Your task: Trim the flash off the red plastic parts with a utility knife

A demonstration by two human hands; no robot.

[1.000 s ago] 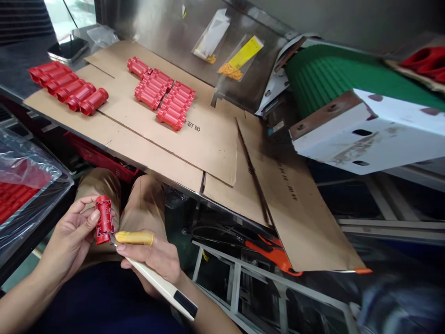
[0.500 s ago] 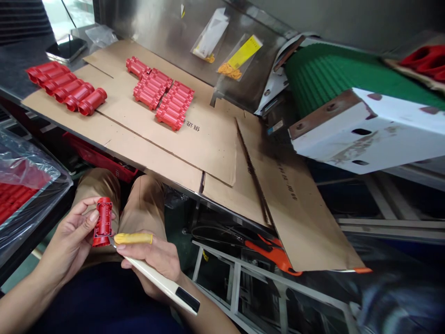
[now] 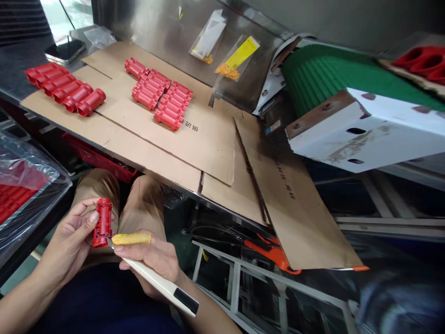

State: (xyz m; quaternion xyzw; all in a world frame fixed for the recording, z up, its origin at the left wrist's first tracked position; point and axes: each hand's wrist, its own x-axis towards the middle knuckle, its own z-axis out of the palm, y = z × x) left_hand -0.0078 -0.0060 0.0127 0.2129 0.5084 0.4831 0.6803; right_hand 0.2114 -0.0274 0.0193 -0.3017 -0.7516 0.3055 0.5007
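My left hand (image 3: 74,236) grips a red cylindrical part (image 3: 103,221) upright between thumb and fingers, above my lap. My right hand (image 3: 153,257) is closed around a knife with a cream handle (image 3: 156,284) and a dark end; a yellow cover sits on one finger. The blade tip meets or nearly meets the lower right edge of the red part. On the cardboard, several red parts lie in a row (image 3: 64,88) at the left, and several more stand grouped (image 3: 162,95) near the middle.
Cardboard (image 3: 163,146) covers the table. A phone (image 3: 66,50) lies at the back left. Plastic-lined crate (image 3: 24,185) with red parts is at the left. White metal frame with green ribbed belt (image 3: 333,74) juts in at right. Orange-handled tool (image 3: 271,255) is under the table edge.
Both hands hold nearly the same pose; the knife has shifted very slightly left with my right hand. The view has moved a little.
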